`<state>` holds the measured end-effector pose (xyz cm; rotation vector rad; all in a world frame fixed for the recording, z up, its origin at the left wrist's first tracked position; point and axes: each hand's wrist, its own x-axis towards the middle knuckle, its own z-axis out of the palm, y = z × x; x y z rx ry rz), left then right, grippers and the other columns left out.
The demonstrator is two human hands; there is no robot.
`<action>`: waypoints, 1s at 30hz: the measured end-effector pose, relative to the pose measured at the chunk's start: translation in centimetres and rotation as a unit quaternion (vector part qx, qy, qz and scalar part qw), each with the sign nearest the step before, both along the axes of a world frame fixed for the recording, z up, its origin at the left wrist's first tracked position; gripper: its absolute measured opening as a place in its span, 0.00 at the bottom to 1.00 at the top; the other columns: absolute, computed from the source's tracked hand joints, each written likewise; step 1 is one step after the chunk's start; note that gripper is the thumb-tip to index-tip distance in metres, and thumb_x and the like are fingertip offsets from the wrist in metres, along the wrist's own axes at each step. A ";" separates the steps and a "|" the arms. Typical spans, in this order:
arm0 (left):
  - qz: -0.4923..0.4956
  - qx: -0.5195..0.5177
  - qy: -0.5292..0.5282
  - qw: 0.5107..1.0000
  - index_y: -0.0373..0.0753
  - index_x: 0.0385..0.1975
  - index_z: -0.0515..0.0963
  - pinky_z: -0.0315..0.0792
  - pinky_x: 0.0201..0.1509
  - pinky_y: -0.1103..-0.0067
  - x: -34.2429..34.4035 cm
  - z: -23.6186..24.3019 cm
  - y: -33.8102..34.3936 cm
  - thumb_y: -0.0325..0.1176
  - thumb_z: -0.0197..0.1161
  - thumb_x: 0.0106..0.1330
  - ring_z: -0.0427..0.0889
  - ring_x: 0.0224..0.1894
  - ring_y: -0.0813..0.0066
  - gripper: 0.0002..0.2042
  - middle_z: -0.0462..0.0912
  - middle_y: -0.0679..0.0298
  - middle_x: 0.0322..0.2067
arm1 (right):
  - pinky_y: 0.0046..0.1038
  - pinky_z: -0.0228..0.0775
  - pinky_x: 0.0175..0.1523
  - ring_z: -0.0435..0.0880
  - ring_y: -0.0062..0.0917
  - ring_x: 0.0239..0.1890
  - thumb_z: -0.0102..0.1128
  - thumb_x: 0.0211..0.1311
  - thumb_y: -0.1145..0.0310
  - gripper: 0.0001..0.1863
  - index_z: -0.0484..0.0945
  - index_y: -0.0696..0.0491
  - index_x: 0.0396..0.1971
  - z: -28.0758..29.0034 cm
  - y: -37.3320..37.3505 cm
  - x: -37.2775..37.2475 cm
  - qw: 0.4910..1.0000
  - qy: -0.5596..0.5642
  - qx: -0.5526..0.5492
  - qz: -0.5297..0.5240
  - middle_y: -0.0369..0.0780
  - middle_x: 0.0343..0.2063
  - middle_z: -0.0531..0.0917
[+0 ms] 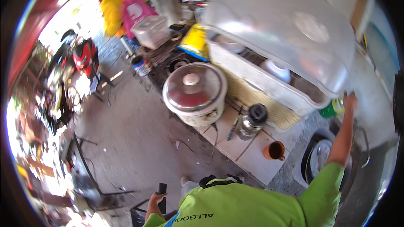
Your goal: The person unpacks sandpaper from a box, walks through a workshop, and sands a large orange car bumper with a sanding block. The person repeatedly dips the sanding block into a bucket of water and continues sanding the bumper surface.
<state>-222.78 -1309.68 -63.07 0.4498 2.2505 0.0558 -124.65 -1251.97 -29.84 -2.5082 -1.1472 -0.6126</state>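
Green, the plastic bottle [334,108] is showing beside a white dish box [237,66] with a domed translucent lid [277,21], the right hand [350,102] pinching its upper end. The left hand [157,200] is touching a smooth black bar [162,189]; whether it is gripping, I cannot tell.

White rice cooker [195,94], brown mug [267,151], yellow hanging bag [112,12], red motorcycle [85,55]

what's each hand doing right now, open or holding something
Left hand: against a black upright object; open or closed, cannot tell.
Right hand: appears closed, holding a green bottle.
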 end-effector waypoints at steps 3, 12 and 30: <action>-0.019 -0.082 -0.069 0.994 0.32 0.52 0.83 0.77 0.54 0.64 -1.6 -0.5 -3.2 0.62 0.79 0.47 0.87 0.47 0.57 0.41 0.88 0.51 0.45 | 0.52 0.78 0.58 0.84 0.52 0.55 0.57 0.68 0.43 0.31 0.78 0.54 0.58 -1.0 -7.1 -2.1 0.999 0.008 0.014 -0.045 0.54 0.54 0.84; -0.004 -0.024 -0.065 0.998 0.33 0.57 0.80 0.76 0.60 0.64 -19.4 -10.9 -3.6 0.62 0.79 0.45 0.85 0.56 0.54 0.44 0.85 0.47 0.53 | 0.54 0.77 0.53 0.86 0.56 0.47 0.61 0.66 0.44 0.32 0.86 0.65 0.44 12.1 -31.3 -12.1 0.994 -0.026 -0.006 -0.103 0.64 0.40 0.85; 0.068 0.034 -0.053 0.996 0.35 0.60 0.76 0.76 0.63 0.65 -57.3 -12.8 5.6 0.66 0.77 0.46 0.84 0.58 0.54 0.47 0.85 0.48 0.52 | 0.55 0.74 0.48 0.84 0.58 0.45 0.66 0.63 0.46 0.27 0.76 0.56 0.46 -36.6 -27.6 -117.5 0.705 0.216 -0.374 0.562 0.56 0.38 0.85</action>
